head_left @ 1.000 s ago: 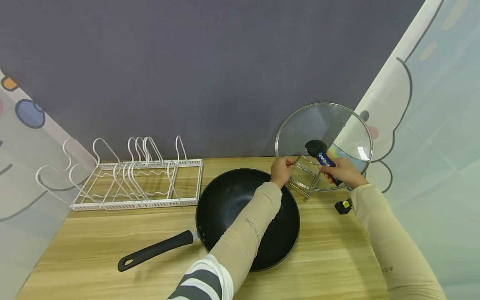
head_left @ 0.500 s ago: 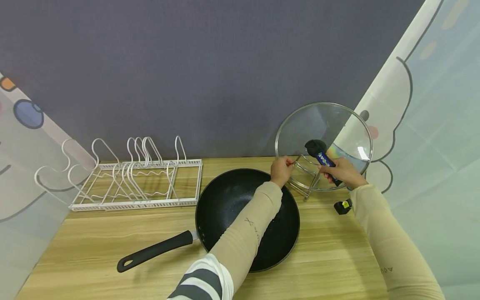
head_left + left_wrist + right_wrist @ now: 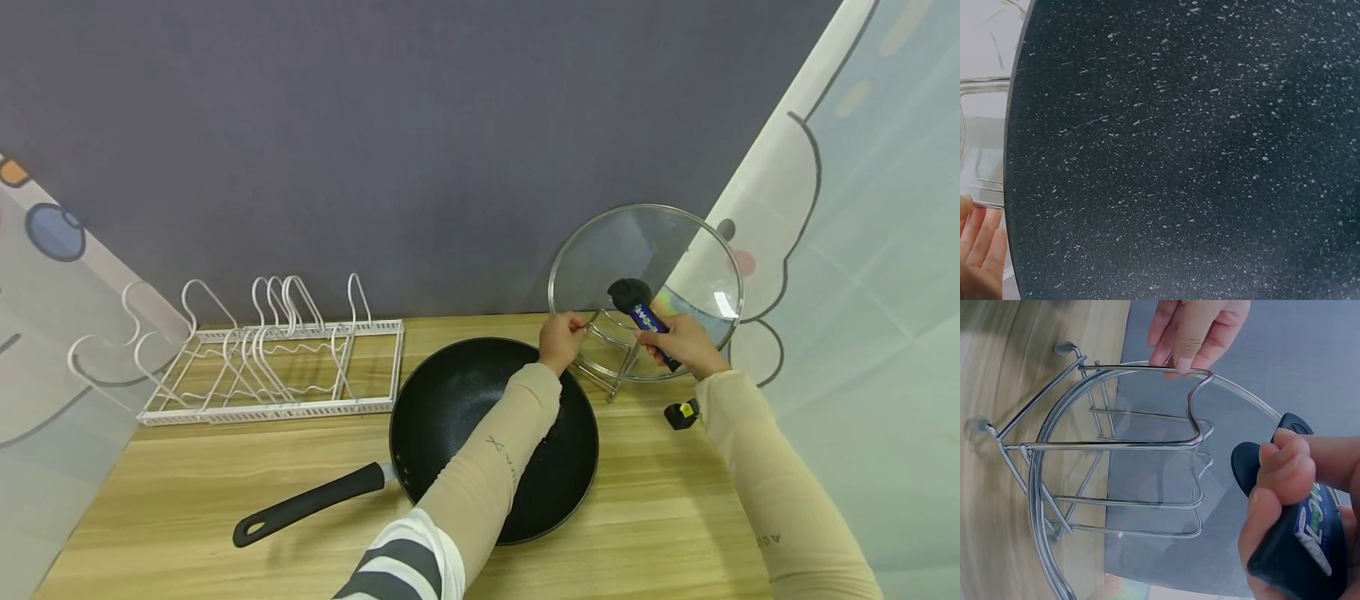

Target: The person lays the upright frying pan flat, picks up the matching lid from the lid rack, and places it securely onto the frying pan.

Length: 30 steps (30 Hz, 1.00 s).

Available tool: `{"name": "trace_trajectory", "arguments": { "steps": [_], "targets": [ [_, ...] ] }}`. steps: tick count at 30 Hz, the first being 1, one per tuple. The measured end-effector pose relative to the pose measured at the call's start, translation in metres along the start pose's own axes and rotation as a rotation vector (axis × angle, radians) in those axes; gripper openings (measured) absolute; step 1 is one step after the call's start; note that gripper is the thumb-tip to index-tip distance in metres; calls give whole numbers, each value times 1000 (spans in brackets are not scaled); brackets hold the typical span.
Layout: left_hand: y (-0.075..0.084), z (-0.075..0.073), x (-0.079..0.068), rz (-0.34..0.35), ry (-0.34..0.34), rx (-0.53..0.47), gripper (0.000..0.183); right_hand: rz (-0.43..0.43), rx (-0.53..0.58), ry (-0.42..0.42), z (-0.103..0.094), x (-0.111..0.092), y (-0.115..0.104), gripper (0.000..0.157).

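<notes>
A round glass lid [image 3: 660, 237] with a steel rim stands upright in a small metal wire lid rack [image 3: 1141, 446]. My right hand [image 3: 690, 343] grips the lid's black handle [image 3: 1310, 550], which carries a blue label. On the rack's left side, my left hand [image 3: 561, 342] pinches a top wire between thumb and fingers. The right wrist view shows that pinch, with the lid's lower rim seated between the wires. Under my left forearm lies a black frying pan [image 3: 450, 417], partly covered by the sleeve. It fills most of the left wrist view.
A white wire dish rack [image 3: 270, 408] sits on the left of the wooden table [image 3: 660, 517]. The pan's black handle [image 3: 315, 502] points toward the front left. A small black object with a yellow mark [image 3: 681, 415] lies near my right wrist. A grey wall rises behind.
The head view has shifted very slightly. Both hands, the lid and the metal rack keep their places relative to each other.
</notes>
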<state>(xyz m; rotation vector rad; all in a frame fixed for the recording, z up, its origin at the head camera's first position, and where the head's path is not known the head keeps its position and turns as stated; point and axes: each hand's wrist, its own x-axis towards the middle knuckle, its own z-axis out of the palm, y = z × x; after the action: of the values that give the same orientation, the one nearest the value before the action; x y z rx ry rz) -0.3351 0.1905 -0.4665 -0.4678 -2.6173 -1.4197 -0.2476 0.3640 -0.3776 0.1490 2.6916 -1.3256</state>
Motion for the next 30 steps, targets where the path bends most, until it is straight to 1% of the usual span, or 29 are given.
{"name": "trace_trajectory", "arguments": {
  "steps": [7, 9, 13, 20, 25, 30],
  "targets": [
    [0, -1, 0, 5, -9, -11, 4, 8, 3, 28, 1, 0, 0, 32],
    [0, -1, 0, 7, -2, -20, 4, 12, -2, 33, 1, 1, 0, 33],
    [-1, -1, 0, 10, 6, -31, 4, 23, 9, 32, 1, 0, -2, 30],
    [-2, -1, 0, 17, 1, -28, 4, 58, 56, 21, 1, -1, -5, 27],
    [-2, -2, 0, 23, 3, -29, 4, 51, 67, 23, 2, -2, -6, 30],
    [-3, -1, 1, 17, -4, -30, 5, 26, 50, 36, 3, -3, -4, 33]
  ]
}}
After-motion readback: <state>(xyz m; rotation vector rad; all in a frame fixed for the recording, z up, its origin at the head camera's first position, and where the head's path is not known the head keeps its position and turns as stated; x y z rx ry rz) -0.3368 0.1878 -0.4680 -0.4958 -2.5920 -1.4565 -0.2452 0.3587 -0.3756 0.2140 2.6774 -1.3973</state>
